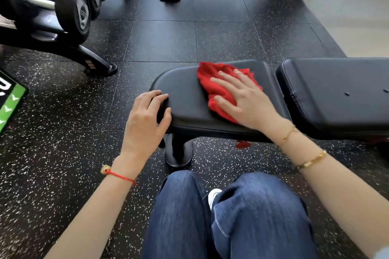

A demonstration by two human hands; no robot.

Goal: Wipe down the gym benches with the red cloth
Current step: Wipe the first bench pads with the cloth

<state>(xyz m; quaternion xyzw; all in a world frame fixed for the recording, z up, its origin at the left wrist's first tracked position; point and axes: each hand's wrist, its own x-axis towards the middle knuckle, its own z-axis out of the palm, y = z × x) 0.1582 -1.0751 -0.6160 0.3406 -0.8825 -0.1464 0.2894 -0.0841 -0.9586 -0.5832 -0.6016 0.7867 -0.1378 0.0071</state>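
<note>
Cloth (pixel 219 88) flat under right hand (pixel 242 101), fingers straight; unwiped pad (pixel 185 94) lies leftward (left hand (pixel 145 120) curls round its end).

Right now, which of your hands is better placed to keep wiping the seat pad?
The right hand. It lies flat on the red cloth, pressing it on the seat pad. The left hand only curls over the pad's left end, away from the cloth, likely bracing.
</note>
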